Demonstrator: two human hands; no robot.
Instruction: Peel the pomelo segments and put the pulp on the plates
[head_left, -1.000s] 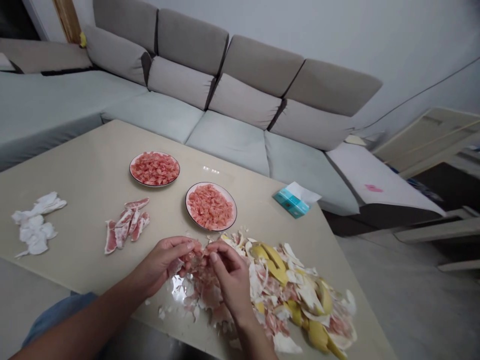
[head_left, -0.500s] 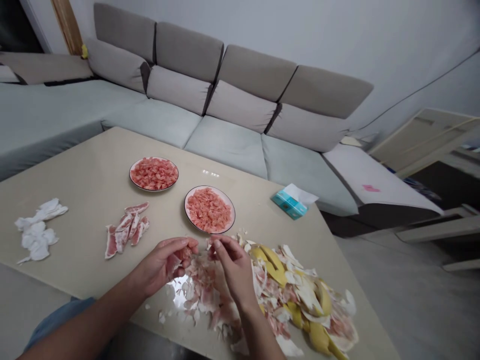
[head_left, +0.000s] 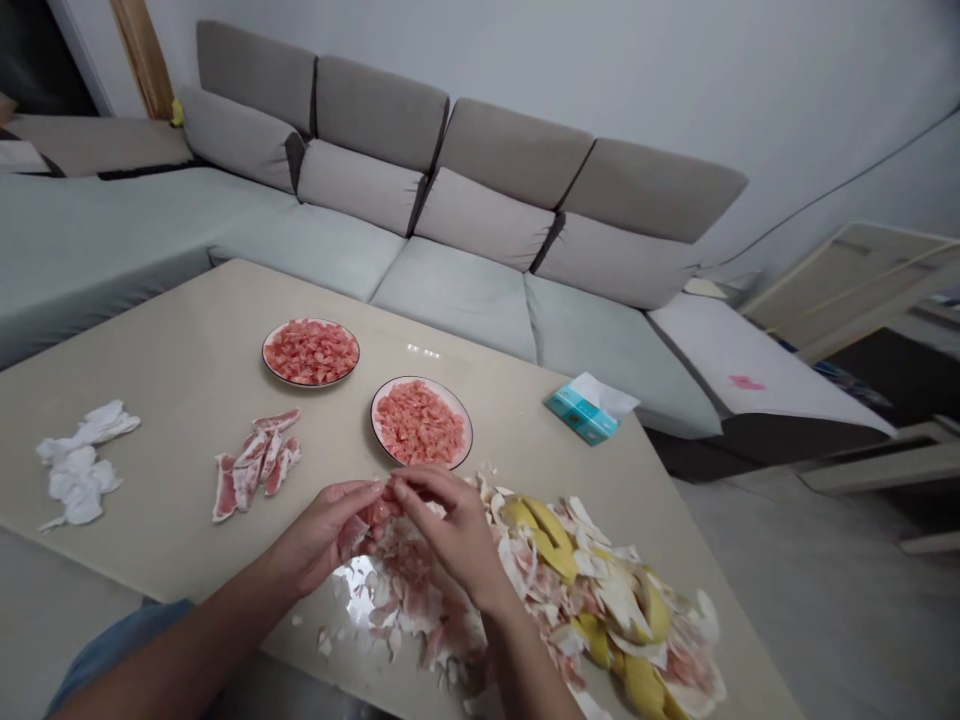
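My left hand (head_left: 330, 535) is closed around a pink pomelo segment (head_left: 379, 512), partly hidden by the fingers. The fingertips of my right hand (head_left: 454, 530) meet my left thumb and pinch at the top of that segment. Just beyond the hands is a plate of peeled pomelo flesh (head_left: 420, 422). Below them, torn membrane scraps (head_left: 420, 600) lie on the table. To the left rest several unpeeled pomelo segments (head_left: 255, 460) with white skin on them.
A second plate of pomelo flesh (head_left: 311, 352) stands farther back. Yellow and white pomelo rind (head_left: 600, 590) is heaped at the right. Crumpled tissues (head_left: 81, 462) lie at the left, and a blue tissue pack (head_left: 585, 412) near the right edge. A grey sofa (head_left: 465, 290) runs behind the table.
My right hand has moved left, from slightly apart to touching the segment at my left fingertips. My left hand has stayed nearly in place. The view has shifted slightly.
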